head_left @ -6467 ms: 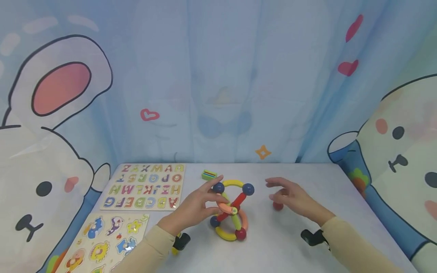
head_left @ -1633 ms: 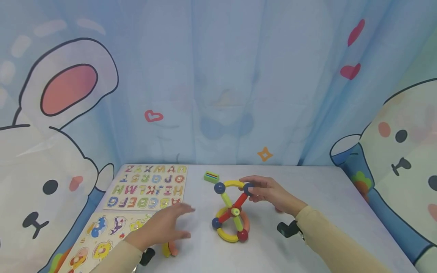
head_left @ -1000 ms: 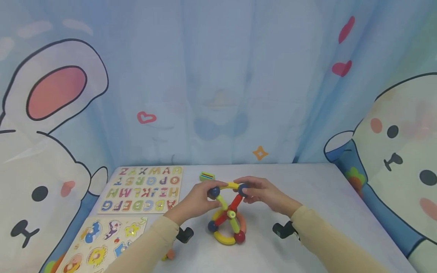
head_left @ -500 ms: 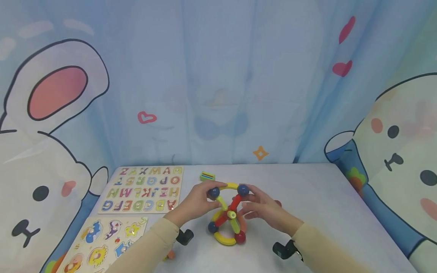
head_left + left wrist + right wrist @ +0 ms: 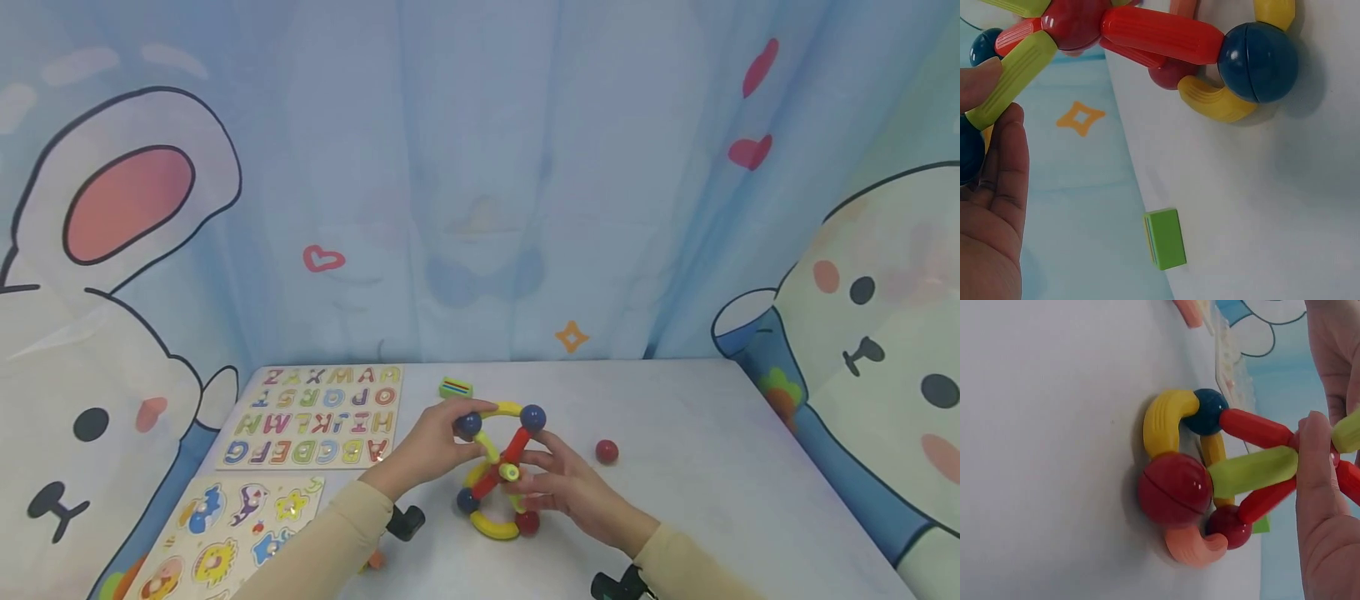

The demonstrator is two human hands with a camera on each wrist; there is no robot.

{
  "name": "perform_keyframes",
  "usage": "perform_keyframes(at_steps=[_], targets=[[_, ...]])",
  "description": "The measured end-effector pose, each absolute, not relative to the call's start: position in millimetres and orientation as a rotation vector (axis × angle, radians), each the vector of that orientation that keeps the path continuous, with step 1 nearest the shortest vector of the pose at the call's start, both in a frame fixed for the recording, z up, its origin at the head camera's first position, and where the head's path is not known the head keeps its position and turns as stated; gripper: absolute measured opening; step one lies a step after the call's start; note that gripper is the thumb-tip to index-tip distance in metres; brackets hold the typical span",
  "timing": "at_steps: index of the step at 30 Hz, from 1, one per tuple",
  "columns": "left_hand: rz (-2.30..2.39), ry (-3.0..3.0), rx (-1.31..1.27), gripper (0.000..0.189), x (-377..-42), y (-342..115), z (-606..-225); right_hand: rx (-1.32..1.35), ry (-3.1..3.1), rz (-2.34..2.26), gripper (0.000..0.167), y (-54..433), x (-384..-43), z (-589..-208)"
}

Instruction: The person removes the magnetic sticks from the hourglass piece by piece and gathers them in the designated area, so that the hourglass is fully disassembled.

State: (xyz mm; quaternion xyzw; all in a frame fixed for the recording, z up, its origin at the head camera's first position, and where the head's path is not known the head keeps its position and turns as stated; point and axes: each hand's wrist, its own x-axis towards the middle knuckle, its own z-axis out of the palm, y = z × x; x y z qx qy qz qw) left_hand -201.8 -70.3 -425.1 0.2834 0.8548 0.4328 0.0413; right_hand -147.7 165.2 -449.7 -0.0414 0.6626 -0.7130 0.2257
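Note:
A magnetic ball-and-stick model [image 5: 514, 446] stands on the table, with crossing red and light green sticks between an upper and a lower part. My left hand [image 5: 435, 446] grips its upper left corner, pinching a light green stick [image 5: 1016, 78] beside a blue ball [image 5: 469, 424]. The fingers of my right hand [image 5: 577, 492] hold the middle, where the sticks meet; in the right wrist view they partly hide the central red ball. Below, yellow and salmon curved sticks join blue and red balls into a ring [image 5: 1163, 425] on the table.
A loose red ball [image 5: 607, 452] lies right of the model. Behind it sits a small green striped block [image 5: 456, 387]. To the left are an alphabet board [image 5: 303, 439] and a picture puzzle board [image 5: 180, 554]. A salmon piece [image 5: 377, 559] shows near my left forearm.
My left hand has come from the left onto the upper left corner. The right hand has let go of the upper right blue ball and slid down to the middle, uncovering the loose red ball.

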Motion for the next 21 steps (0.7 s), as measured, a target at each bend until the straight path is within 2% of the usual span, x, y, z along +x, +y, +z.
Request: perform_keyframes(at_steps=[14,21], targets=[[1.361,2.618,0.832,0.058,-198.1,-73.2,-425.6,-0.157,1.739,-2.031,0.083,159.0,-141.8,-457.3],[1.437,2.535,0.717,0.062,-193.8,-73.5,-427.3,-0.276,1.781,-1.992,0.081,164.5,-144.1,-463.6]])
